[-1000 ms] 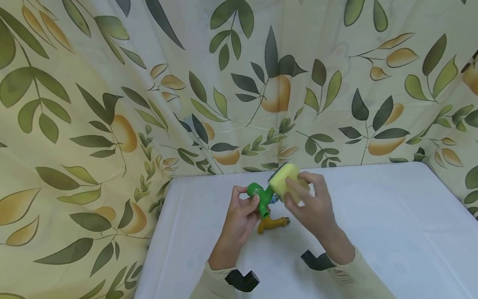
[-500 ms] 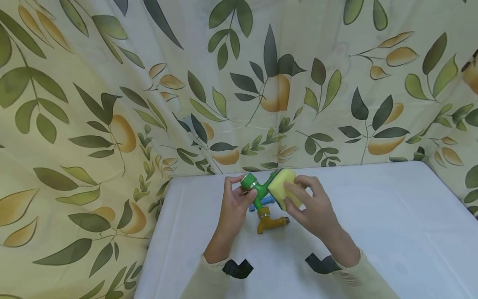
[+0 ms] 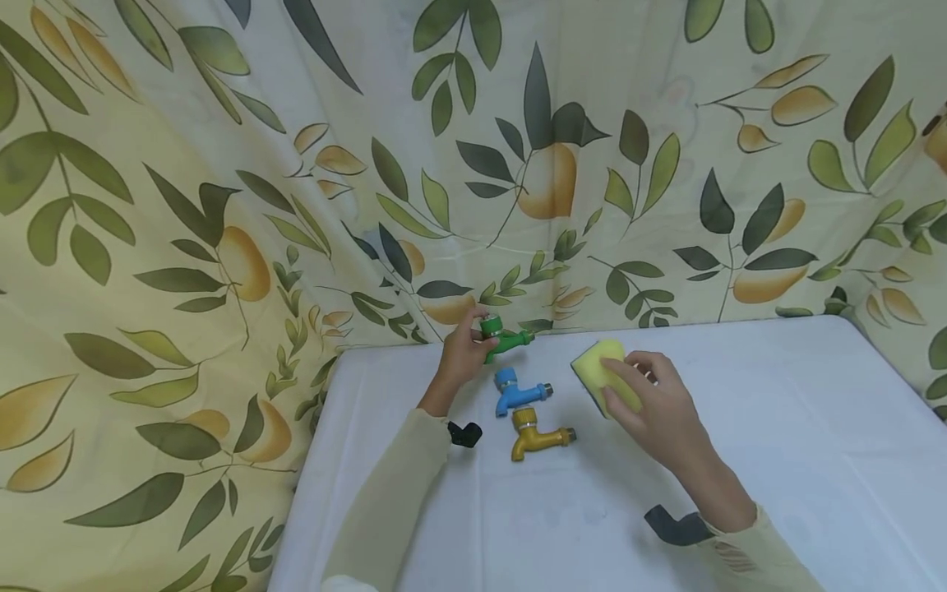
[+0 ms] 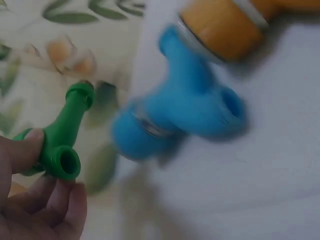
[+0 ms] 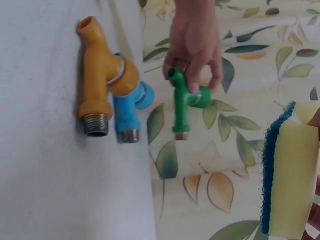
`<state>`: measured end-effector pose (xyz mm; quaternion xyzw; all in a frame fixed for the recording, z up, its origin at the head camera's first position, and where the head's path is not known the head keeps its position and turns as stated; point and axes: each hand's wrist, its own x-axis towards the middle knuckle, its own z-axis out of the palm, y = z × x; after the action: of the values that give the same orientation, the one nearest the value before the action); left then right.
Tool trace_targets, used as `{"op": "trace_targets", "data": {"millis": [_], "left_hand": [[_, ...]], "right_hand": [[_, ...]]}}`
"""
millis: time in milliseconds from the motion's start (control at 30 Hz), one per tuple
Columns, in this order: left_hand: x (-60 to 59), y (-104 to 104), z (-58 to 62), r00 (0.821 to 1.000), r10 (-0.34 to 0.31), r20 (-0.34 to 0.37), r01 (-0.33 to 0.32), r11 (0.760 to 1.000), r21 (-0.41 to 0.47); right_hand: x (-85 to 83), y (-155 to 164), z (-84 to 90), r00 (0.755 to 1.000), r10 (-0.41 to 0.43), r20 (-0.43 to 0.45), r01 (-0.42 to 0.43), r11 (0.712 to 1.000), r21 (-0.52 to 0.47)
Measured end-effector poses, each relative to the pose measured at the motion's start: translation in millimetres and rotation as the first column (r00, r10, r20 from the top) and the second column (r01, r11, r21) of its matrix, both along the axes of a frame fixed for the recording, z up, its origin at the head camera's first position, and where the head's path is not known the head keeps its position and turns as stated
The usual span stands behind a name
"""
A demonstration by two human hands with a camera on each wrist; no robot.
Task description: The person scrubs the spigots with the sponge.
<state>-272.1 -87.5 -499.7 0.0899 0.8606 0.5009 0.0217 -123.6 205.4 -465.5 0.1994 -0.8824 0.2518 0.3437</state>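
My left hand (image 3: 462, 355) grips a green tap (image 3: 509, 339) by its knob end, near the far edge of the table. Its spout opening and threaded end show in the left wrist view. My right hand (image 3: 662, 411) holds a yellow sponge (image 3: 608, 374) with a dark blue scouring side, raised over the table and apart from the taps. A blue tap (image 3: 521, 392) lies on the table just nearer than the green one. Closer still lies a mustard-yellow tap (image 3: 540, 436), its metal threaded end pointing right.
The white-covered table (image 3: 777, 444) stretches wide to the right of the taps. A leaf-and-fruit patterned curtain (image 3: 629, 164) hangs behind the far edge and down the left side. Each wrist wears a black camera mount (image 3: 676, 526).
My left hand has carried the green tap away from the sponge, toward the far edge. My right hand with the sponge has drawn back to the right. The blue tap is uncovered.
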Motion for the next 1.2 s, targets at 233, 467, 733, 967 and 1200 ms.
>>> {"op": "trace_targets", "data": {"millis": [233, 467, 733, 967, 1200], "left_hand": [[-10.4, -4, -37.5, 0.995, 0.016, 0.096, -0.007, 0.996, -0.089], [-8.8, -4, -44.9, 0.996, 0.050, 0.078, -0.036, 0.984, -0.172], [-11.9, 0, -52.2, 0.995, 0.066, 0.078, -0.047, 0.973, -0.224], [8.7, -13, -41.2, 0.992, 0.116, 0.050, -0.101, 0.967, -0.234], [47.2, -46, -24.5, 0.996, 0.045, -0.072, -0.066, 0.945, -0.321]], "right_hand": [[7.8, 5, -9.3, 0.999, 0.002, 0.037, -0.002, 1.000, -0.004], [11.6, 6, -10.2, 0.997, -0.027, 0.070, 0.026, 1.000, 0.017], [-2.8, 10, -11.2, 0.996, -0.036, 0.084, 0.033, 0.999, 0.037], [-34.9, 15, -19.5, 0.922, -0.061, 0.383, 0.018, 0.993, 0.117], [-56.3, 15, -49.6, 0.768, -0.119, 0.630, -0.065, 0.963, 0.262]]}}
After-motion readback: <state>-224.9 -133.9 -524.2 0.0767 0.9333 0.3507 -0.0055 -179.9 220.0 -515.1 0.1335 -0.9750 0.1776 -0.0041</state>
